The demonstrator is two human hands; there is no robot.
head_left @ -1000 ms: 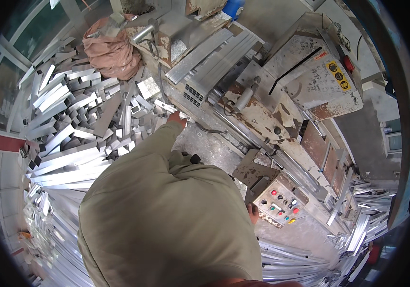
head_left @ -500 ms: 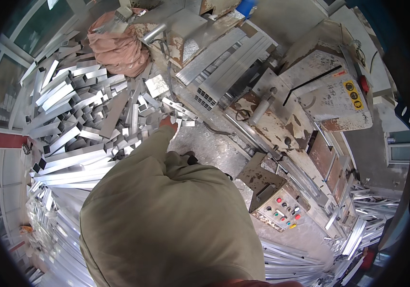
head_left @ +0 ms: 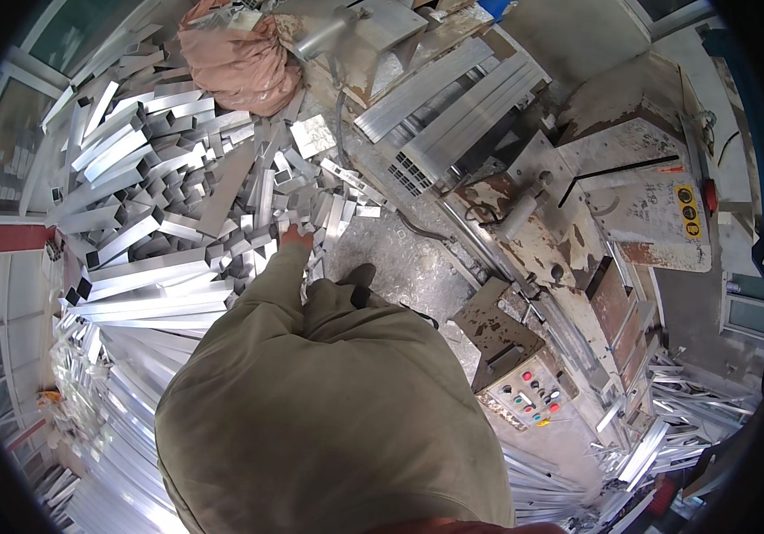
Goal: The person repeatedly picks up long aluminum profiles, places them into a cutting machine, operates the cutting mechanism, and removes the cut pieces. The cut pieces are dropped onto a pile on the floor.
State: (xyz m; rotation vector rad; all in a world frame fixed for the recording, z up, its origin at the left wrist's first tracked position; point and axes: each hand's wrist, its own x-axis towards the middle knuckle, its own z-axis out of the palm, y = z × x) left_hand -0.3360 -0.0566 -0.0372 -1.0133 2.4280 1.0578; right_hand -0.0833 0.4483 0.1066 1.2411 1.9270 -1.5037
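Observation:
My left hand point(head_left: 295, 237) reaches down at the near right edge of a heap of short aluminium offcuts point(head_left: 155, 156), touching or just above the pieces there. It looks small and its fingers are mostly hidden, so whether it grips a piece cannot be made out. The arm, in an olive-green sleeve point(head_left: 277, 278), stretches forward from the left side of my body. Cut square and rectangular tube ends point(head_left: 336, 214) lie just to the right of the hand. My right hand is out of sight.
A worn cutting machine point(head_left: 524, 240) stands to the right, with a button panel point(head_left: 532, 392) near my side. Bundled bars point(head_left: 467, 107) lie on its bed. A pinkish sack point(head_left: 244, 67) sits beyond the heap. Long profiles point(head_left: 124, 427) cover the floor at left. A dark shoe point(head_left: 361, 274) shows below.
My left hand has shifted left and slightly nearer, deeper into the edge of the offcut heap. The view has turned a little, so the machine sits farther right.

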